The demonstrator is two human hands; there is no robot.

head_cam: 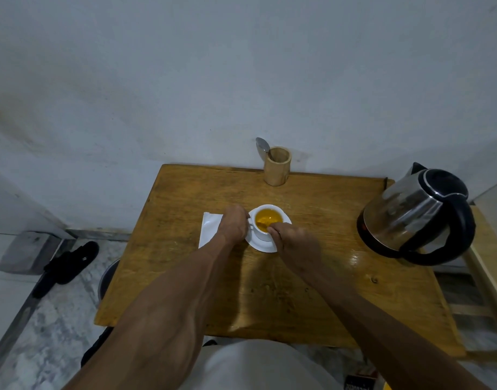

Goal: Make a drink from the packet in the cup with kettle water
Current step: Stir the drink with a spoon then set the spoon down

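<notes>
A white cup (262, 235) filled with orange-yellow liquid stands on a white saucer (262, 247) in the middle of the wooden table (270, 291). My left hand (234, 224) is closed on the cup's handle at its left side. My right hand (296, 243) is at the near rim, fingers pinched on a thin spoon that dips into the drink; the spoon is mostly hidden. A white packet (209, 229) lies flat left of the saucer, partly under my left wrist. The steel and black kettle (416, 212) stands at the table's right edge.
A wooden holder (277, 167) with another spoon (262, 146) stands at the table's back edge against the wall. Black sandals (67, 263) lie on the floor at left. A metal vessel (109, 280) shows under the table's left edge. A wooden frame (489, 266) stands right of the table.
</notes>
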